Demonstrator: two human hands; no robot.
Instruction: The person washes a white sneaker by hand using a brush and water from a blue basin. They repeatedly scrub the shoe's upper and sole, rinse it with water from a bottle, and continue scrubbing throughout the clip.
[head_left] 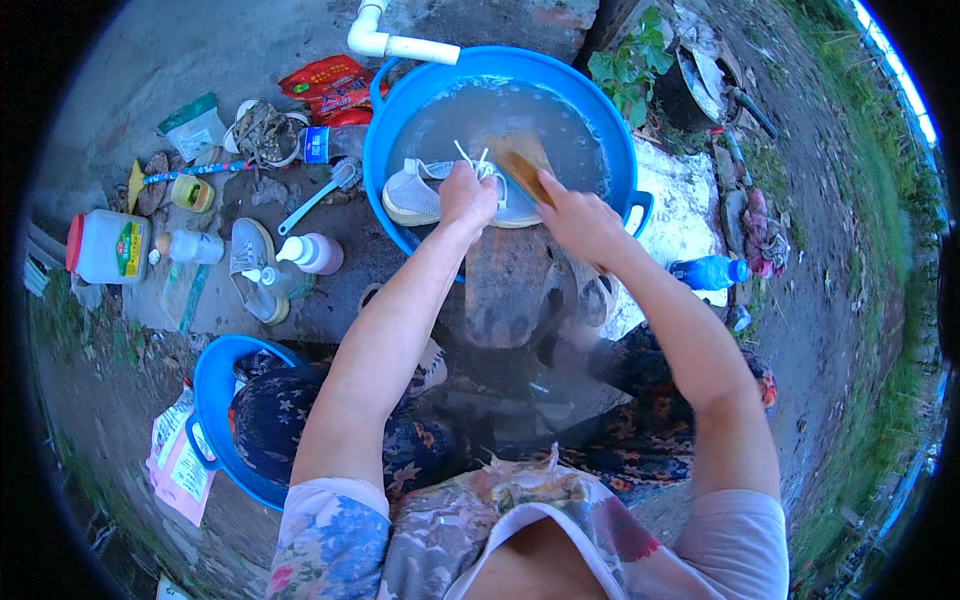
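Note:
A light grey sneaker [412,190] with white laces lies across the near rim of a big blue tub [630,150] of cloudy water. My left hand [468,200] is closed on the sneaker at its laces. In my right hand [580,225] is a wooden-backed brush [523,175], held tilted against the sneaker's right part; motion blurs it, and its bristles are hidden. Beneath the sneaker a wet wooden board [505,295] slopes out of the tub toward me.
Left of the tub lie a matching sneaker [253,260], a pump bottle [312,253], a long-handled brush [318,196] and a lidded plastic jar [108,246]. A white pipe [405,47] juts over the far rim. Rightward lies a blue bottle [708,273]. A smaller blue tub [215,400] stands near my leg.

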